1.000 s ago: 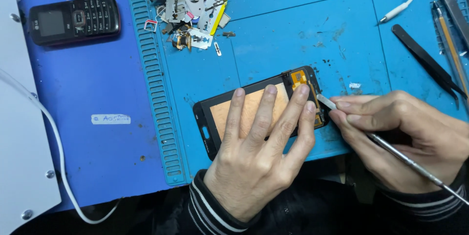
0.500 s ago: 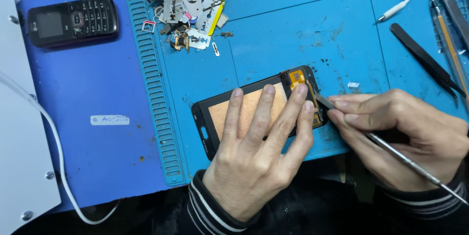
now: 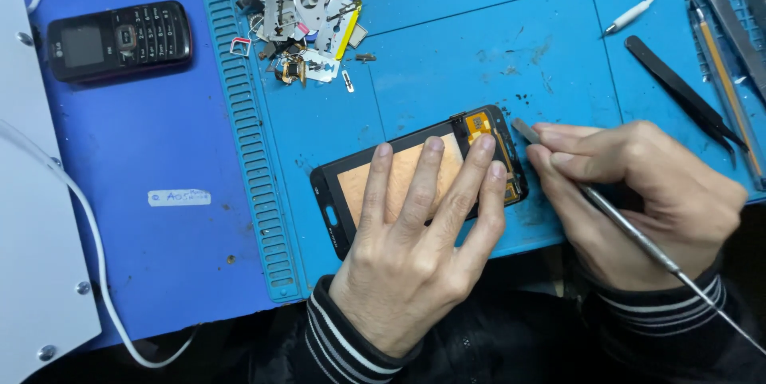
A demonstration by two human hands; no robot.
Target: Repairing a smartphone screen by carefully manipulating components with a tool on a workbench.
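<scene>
On mat [image 3: 447, 41], left hand [image 3: 415, 248] flat on screen [image 3: 399, 180], right hand [image 3: 638, 192] seemingly pinching spudger [image 3: 638, 232]

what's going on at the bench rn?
A person is working on a phone screen assembly lying on a blue repair mat. The left hand presses flat on it, fingers spread. The right hand holds a thin metal spudger, its flat tip at the assembly's right edge. Loose parts, black tweezers and a black keypad phone lie nearby.

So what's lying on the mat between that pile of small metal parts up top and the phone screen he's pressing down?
Nothing but bare blue mat lies between the parts pile and the screen panel, as the head view shows.
</scene>
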